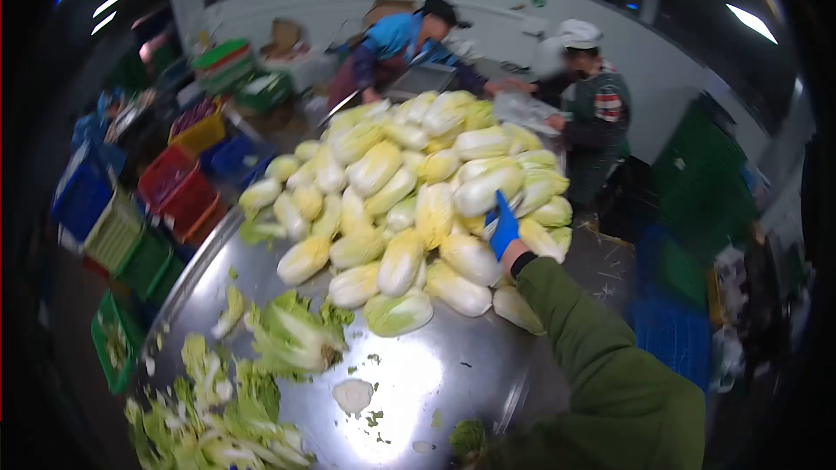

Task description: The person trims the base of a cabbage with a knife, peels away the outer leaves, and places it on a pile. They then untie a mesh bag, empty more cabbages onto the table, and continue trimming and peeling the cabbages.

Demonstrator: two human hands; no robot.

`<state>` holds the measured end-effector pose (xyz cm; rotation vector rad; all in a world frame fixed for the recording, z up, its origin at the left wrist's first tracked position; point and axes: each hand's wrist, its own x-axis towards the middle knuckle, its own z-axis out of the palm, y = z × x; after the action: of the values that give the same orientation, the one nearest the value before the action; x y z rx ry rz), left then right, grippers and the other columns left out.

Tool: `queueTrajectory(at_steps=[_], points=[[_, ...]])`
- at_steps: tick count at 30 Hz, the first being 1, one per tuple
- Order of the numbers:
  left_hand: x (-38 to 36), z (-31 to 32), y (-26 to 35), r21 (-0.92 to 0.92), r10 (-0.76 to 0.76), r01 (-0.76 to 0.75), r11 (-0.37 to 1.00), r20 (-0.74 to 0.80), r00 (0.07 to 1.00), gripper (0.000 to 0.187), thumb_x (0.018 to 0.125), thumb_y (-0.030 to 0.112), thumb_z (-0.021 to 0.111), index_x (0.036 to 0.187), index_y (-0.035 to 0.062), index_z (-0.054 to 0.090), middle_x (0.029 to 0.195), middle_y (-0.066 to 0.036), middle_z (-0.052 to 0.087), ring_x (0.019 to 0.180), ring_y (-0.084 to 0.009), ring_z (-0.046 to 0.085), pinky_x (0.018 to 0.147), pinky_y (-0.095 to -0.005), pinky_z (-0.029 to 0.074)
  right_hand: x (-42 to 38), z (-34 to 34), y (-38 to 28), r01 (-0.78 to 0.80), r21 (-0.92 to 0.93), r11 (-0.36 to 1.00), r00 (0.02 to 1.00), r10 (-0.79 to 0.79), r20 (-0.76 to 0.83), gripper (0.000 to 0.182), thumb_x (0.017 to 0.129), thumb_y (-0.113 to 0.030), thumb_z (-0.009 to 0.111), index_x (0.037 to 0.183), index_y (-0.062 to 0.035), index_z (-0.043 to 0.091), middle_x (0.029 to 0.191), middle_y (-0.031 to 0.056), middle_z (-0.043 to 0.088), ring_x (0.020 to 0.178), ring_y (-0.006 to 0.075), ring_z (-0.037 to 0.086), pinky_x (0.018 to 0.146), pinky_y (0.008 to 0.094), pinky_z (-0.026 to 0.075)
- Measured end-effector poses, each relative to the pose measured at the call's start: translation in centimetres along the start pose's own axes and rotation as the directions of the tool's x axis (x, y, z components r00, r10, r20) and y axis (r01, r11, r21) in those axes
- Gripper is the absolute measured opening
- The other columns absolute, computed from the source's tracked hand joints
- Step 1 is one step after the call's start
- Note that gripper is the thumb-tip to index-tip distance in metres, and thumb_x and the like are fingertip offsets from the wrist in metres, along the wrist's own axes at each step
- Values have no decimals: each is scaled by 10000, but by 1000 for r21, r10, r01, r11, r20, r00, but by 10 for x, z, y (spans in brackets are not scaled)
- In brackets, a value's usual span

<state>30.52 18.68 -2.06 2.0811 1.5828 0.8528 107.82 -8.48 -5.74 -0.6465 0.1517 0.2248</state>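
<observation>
A large heap of pale yellow and white napa cabbages [374, 165] lies on a shiny metal table [401, 400]. My right hand [502, 228], in a blue glove, reaches to the right side of the heap against a white cabbage [489, 190]. Its fingers look partly spread; whether something is between them is hidden. My left hand is not seen. Nearer to me lie a leafy green cabbage [296, 337], a pile of loose trimmed leaves [218, 418] and a pale round piece [353, 396].
Two people stand beyond the heap, one in blue sleeves [392, 35], one in a white cap [579, 33]. Colored crates, among them a red one [178, 191] and a green one [117, 344], line the left. A blue crate [670, 339] is at the right.
</observation>
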Motion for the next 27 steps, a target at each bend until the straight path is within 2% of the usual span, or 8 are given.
queueTrajectory(at_steps=[1, 2, 5, 11, 16, 20, 22, 27], points=[[2, 10, 19, 84, -83, 72, 994, 147, 986, 620, 823, 304, 700, 1307, -17, 484, 1354, -209, 479, 1172, -363, 513, 980, -416, 448, -32, 32, -16, -12, -184, 983, 999, 6, -36, 217, 873, -388, 650, 755, -250, 529, 628, -65, 425, 553, 86, 394, 477, 266, 359], [13, 47, 25, -490, -174, 285, 824, 259, 950, 486, 864, 238, 657, 1266, -2, 526, 1230, -174, 556, 1152, -296, 510, 1031, -443, 359, -26, 38, -11, 57, -259, 964, 998, -57, 10, 183, 881, -348, 631, 755, -240, 553, 615, -56, 432, 525, 96, 407, 477, 282, 375], [-7, 100, 87, -349, -180, 311, 884, 361, 915, 403, 844, 150, 684, 1199, -11, 581, 1177, -132, 607, 1067, -217, 567, 946, -343, 424, -57, 52, -8, -133, -449, 884, 991, 111, -76, 136, 839, -304, 653, 839, -168, 647, 574, -36, 456, 472, 98, 408, 438, 264, 356], [74, 207, 196, 223, 361, -470, 854, 397, 844, 662, 776, 165, 671, 1380, 90, 409, 1370, -184, 448, 1270, -352, 419, 1086, -468, 284, -149, 14, 25, 5, -747, 665, 972, 172, 159, 338, 912, -256, 589, 1154, -19, 597, 897, 76, 653, 557, 77, 482, 500, 210, 390], [145, 268, 215, 155, 679, -961, 231, 681, 273, 513, 840, 60, 495, 1342, 158, 465, 1310, -111, 527, 1233, -280, 476, 1040, -437, 330, -198, -12, 19, -152, -833, 533, 938, 343, 49, 334, 932, -244, 556, 1159, 0, 584, 895, 87, 658, 556, 71, 494, 483, 220, 402], [145, 279, 235, 169, 325, -925, 340, 902, 285, 641, 684, 266, 731, 1272, 124, 517, 1268, -123, 551, 1180, -262, 518, 950, -407, 416, -226, -28, 20, -281, -825, 491, 902, 429, -53, 371, 922, -248, 551, 1194, 3, 560, 899, 77, 654, 574, 65, 502, 500, 208, 418], [133, 266, 238, 425, -227, -854, 299, 901, 369, 851, 502, 563, 807, 1178, 98, 584, 1183, -91, 595, 1103, -232, 561, 862, -370, 469, -243, -26, 18, -301, -843, 446, 883, 465, -70, 366, 919, -246, 553, 1188, 3, 562, 891, 76, 655, 574, 65, 502, 505, 208, 420], [106, 221, 147, 246, 179, -531, 811, 759, 626, 1138, 380, 680, 817, 1283, 66, 494, 1171, -184, 582, 1057, -294, 591, 867, -422, 467, -273, -38, 20, -345, -899, 271, 735, 673, -79, 322, 911, -238, 589, 1131, -3, 581, 877, 67, 671, 615, 81, 548, 560, 211, 440]])
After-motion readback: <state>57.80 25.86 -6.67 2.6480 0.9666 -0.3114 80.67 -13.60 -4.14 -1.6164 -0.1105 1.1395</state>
